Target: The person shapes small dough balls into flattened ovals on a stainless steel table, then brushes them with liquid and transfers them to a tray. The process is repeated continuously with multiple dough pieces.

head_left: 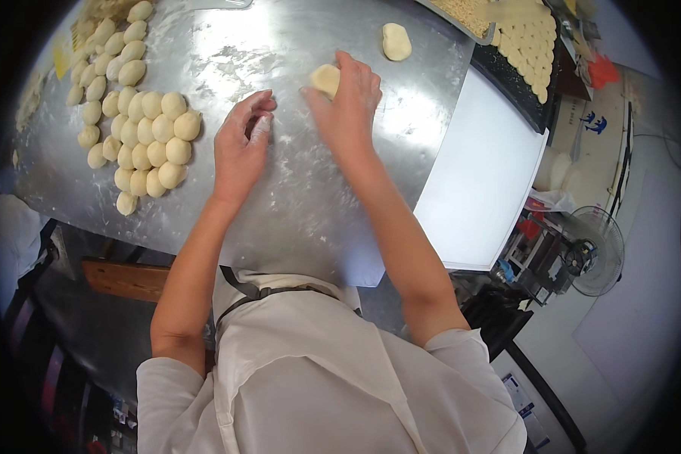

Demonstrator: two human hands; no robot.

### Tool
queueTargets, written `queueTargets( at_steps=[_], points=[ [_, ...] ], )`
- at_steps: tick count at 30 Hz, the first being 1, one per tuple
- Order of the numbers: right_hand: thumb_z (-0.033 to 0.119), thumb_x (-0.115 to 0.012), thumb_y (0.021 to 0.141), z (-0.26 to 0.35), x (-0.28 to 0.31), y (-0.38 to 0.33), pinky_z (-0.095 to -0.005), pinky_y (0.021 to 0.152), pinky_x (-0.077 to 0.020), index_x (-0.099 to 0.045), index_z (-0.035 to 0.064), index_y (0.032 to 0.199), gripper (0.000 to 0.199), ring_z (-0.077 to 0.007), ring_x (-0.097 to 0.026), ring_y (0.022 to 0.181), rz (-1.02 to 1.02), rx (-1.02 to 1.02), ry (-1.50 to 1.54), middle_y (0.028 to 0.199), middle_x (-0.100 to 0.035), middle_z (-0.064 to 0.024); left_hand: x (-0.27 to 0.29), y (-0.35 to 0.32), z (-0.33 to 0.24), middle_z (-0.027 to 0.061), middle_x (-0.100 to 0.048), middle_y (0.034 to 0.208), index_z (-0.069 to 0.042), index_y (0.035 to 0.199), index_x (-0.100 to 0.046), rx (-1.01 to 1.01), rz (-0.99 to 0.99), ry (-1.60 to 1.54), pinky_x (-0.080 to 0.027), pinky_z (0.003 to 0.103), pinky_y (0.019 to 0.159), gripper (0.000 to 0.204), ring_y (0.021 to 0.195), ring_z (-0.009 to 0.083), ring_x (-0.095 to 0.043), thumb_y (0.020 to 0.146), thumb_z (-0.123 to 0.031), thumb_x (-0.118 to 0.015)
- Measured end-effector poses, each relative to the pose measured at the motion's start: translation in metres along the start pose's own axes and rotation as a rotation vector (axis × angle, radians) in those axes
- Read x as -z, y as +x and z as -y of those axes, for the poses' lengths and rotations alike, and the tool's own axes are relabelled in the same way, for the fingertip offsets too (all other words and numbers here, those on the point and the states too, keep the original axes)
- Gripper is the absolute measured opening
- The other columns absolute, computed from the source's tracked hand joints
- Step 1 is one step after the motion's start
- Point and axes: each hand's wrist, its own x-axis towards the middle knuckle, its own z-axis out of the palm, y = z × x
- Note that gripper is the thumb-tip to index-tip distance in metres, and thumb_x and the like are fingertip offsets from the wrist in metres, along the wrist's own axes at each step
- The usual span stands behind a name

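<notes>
My right hand [346, 102] is over the metal tabletop with a piece of pale dough [324, 79] between its thumb and fingers. The dough is slightly blurred and partly covered by the hand. My left hand [241, 144] hovers to its left, fingers loosely curved and apart from the thumb, holding nothing. Flour whitens the left thumb. Beyond my right hand lies a flattened oval of dough [396, 41]. Several round dough balls [145, 132] sit packed together left of my left hand, with more in rows toward the far left.
Flour is smeared over the metal table [295, 204]. At the far right stand a black tray [511, 83] with rows of flat dough pieces and a metal tray [461, 15] of pale grains. A white panel [477, 174] adjoins the table's right edge; a fan [594, 250] stands beyond.
</notes>
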Motion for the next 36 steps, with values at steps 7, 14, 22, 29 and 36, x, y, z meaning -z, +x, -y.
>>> queueTargets(
  at_steps=[7, 14, 22, 29, 36],
  points=[
    [0.019, -0.084, 0.085, -0.003, 0.007, 0.005, -0.0471, 0.104, -0.0442, -0.06, 0.0026, 0.13, 0.054, -0.0333, -0.055, 0.117, 0.056, 0.007, 0.079, 0.122, -0.063, -0.0138, 0.02, -0.01, 0.007, 0.0096, -0.072, 0.119, -0.004, 0.136, -0.065, -0.123, 0.03, 0.103, -0.054, 0.031, 0.091, 0.037, 0.106, 0.0184, -0.068, 0.099, 0.001, -0.062],
    [0.023, -0.071, 0.095, -0.013, 0.003, 0.071, -0.0477, 0.09, -0.049, -0.066, 0.0043, 0.108, 0.024, -0.0321, -0.061, 0.1, -0.168, 0.186, -0.056, 0.111, -0.067, -0.0139, 0.017, -0.014, 0.018, 0.0129, -0.072, 0.109, -0.003, 0.125, -0.068, -0.406, -0.07, 0.237, -0.055, 0.034, 0.086, 0.033, 0.099, 0.0262, -0.069, 0.093, 0.005, -0.064],
    [0.024, -0.067, 0.099, -0.006, 0.016, 0.065, -0.0374, 0.081, -0.0524, -0.069, 0.0036, 0.114, 0.026, -0.0224, -0.067, 0.096, 0.107, -0.166, 0.311, 0.102, -0.071, -0.0091, 0.014, -0.003, -0.003, 0.0153, -0.07, 0.121, -0.003, 0.134, -0.064, -0.259, 0.035, 0.195, -0.055, 0.036, 0.093, 0.04, 0.107, 0.0294, -0.068, 0.095, 0.003, -0.062],
    [0.008, -0.065, 0.099, -0.03, 0.054, -0.002, -0.0253, 0.071, -0.0539, -0.067, -0.0016, 0.118, 0.022, -0.0101, -0.066, 0.079, 0.082, -0.537, 0.553, 0.096, -0.07, -0.006, -0.036, 0.085, -0.035, 0.0179, -0.065, 0.132, -0.005, 0.14, -0.061, -0.483, 0.257, 0.646, -0.048, 0.045, 0.108, 0.046, 0.126, 0.0361, -0.057, 0.094, -0.006, -0.067],
    [0.005, -0.066, 0.099, -0.018, 0.055, -0.03, -0.0267, 0.075, -0.056, -0.06, -0.0021, 0.132, 0.034, -0.0124, -0.068, 0.087, 0.081, -0.6, 0.779, 0.107, -0.07, -0.0081, -0.041, 0.078, -0.048, 0.0155, -0.067, 0.107, -0.003, 0.119, -0.065, -0.241, 0.33, 0.777, -0.052, 0.039, 0.09, 0.034, 0.105, 0.029, -0.064, 0.087, -0.01, -0.076]
  ],
)
